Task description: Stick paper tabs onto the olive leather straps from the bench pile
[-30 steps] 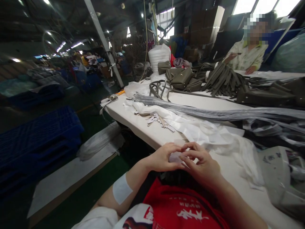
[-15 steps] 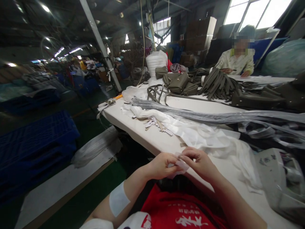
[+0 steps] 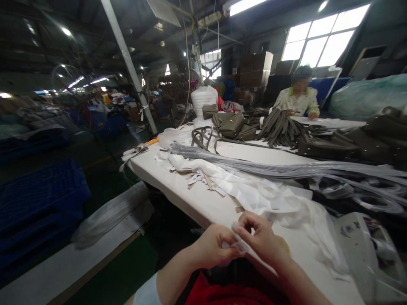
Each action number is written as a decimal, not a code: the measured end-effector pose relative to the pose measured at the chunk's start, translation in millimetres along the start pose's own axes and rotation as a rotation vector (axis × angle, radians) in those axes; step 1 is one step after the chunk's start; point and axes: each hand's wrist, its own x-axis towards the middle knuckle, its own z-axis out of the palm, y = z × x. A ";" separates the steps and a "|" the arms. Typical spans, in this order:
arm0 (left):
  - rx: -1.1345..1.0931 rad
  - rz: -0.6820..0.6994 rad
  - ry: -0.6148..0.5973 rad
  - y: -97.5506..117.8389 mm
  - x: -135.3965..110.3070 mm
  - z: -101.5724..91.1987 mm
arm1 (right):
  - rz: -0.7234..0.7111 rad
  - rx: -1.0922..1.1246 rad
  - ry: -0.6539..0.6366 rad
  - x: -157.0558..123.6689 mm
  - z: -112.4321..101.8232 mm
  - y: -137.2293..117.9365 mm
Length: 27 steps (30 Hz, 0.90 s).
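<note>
My left hand (image 3: 211, 250) and my right hand (image 3: 262, 239) meet at the near edge of the white table (image 3: 190, 197). Both pinch a small piece of thin white paper (image 3: 237, 245) between their fingertips. The fingers of both are curled tight round it. Just beyond my hands a heap of white paper sheets (image 3: 270, 199) lies on the table.
Small cut strips (image 3: 203, 180) lie further along the table edge. A long bundle of grey straps (image 3: 280, 169) crosses the table. Olive bags (image 3: 232, 125) and dark strap piles (image 3: 280, 129) sit behind. A person (image 3: 297, 99) sits at the far side. Blue crates (image 3: 38, 199) stand on the left floor.
The camera has tilted upward, so my hands sit lower in view. Both hands stay together on the paper piece, fingers now pinching it more tightly.
</note>
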 end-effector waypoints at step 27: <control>0.240 -0.006 0.510 -158.7 111.2 -31.8 | 0.389 -0.878 -0.207 279.8 -108.9 194.6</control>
